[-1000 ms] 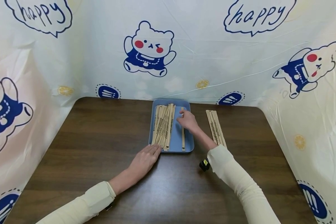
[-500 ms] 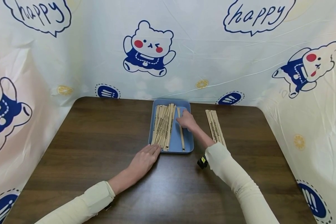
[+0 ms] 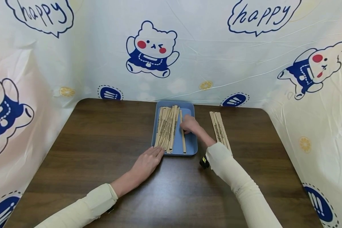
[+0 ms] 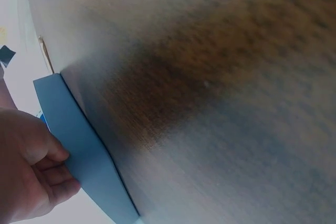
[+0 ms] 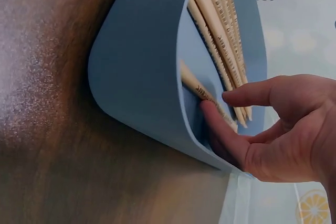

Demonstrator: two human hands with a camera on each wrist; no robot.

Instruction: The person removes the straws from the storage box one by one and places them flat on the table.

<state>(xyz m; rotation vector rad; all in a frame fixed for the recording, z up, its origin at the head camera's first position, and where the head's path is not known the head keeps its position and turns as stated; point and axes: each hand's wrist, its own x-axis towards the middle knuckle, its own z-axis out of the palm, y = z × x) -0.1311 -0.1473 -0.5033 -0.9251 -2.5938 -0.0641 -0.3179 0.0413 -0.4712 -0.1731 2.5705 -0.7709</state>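
A blue tray [image 3: 191, 148] holds a bundle of slim, paper-wrapped sticks [image 3: 166, 129] with printed lettering along its left side. My left hand [image 3: 148, 161] grips the tray's front left corner; its bent fingers meet the wall in the left wrist view. Right of the bundle lies one separate wrapped stick [image 3: 183, 139]. My right hand [image 3: 191, 124] reaches into the tray over it. In the right wrist view, a fingertip touches this single stick [image 5: 195, 83], while the thumb stays extended on its other side, near the bundle. From above, the right fingertips are partly hidden.
More wrapped sticks [image 3: 219, 128] lie on the brown table [image 3: 117, 133] right of the tray, partly behind the right forearm. A small black object [image 3: 204, 162] sits by the right sleeve. A printed curtain [image 3: 199, 63] surrounds the table's back and sides.
The single stick has shifted left towards the bundle, first tilting, then straightening somewhat. My right hand has moved slightly down along it. The left hand and the tray stay put.
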